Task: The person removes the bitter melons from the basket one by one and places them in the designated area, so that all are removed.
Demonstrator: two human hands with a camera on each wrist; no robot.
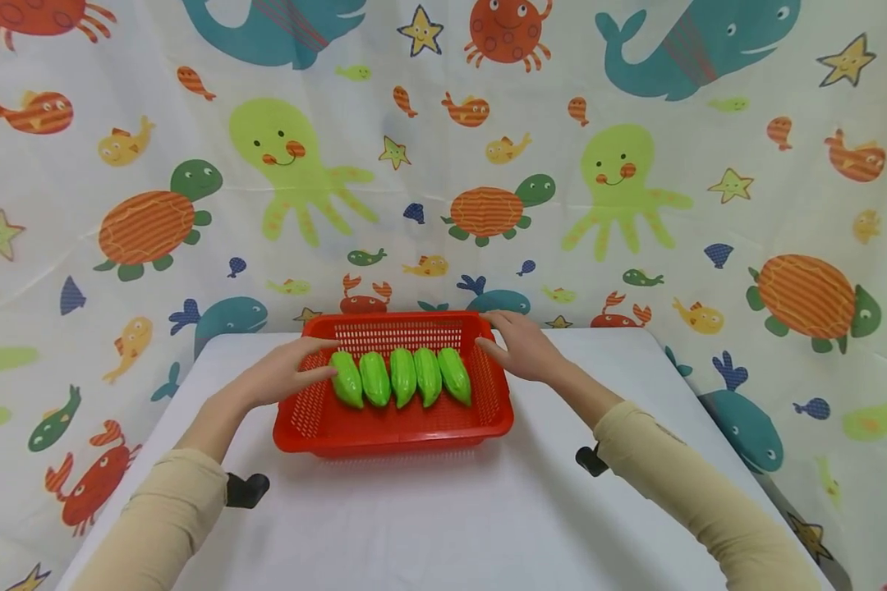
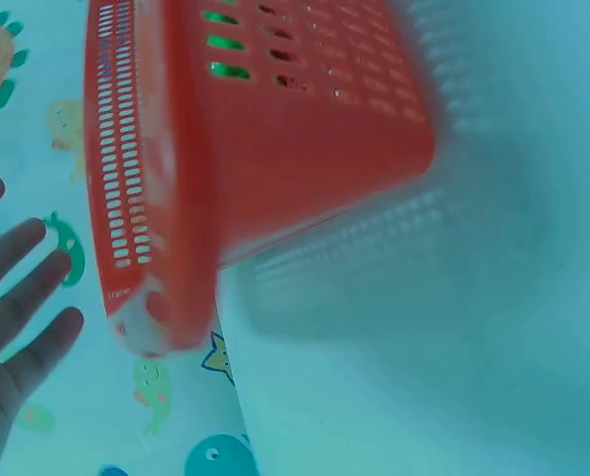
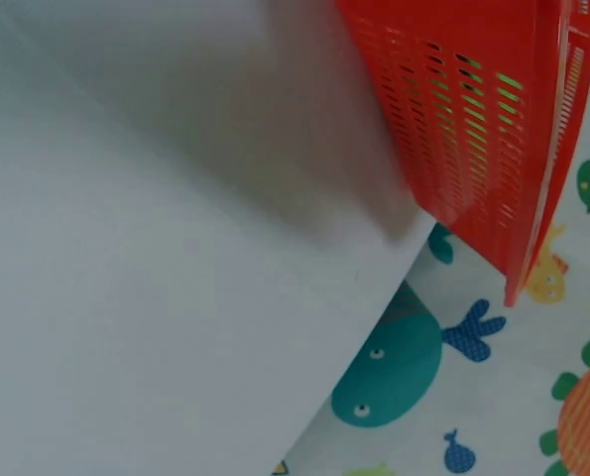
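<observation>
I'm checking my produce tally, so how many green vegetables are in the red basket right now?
5. They lie side by side in a row across the red basket: far left, next, middle, next, far right. None appears hidden beneath them.

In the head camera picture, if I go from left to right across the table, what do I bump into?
Left hand → five green vegetables in a row inside the red basket → right hand.
</observation>
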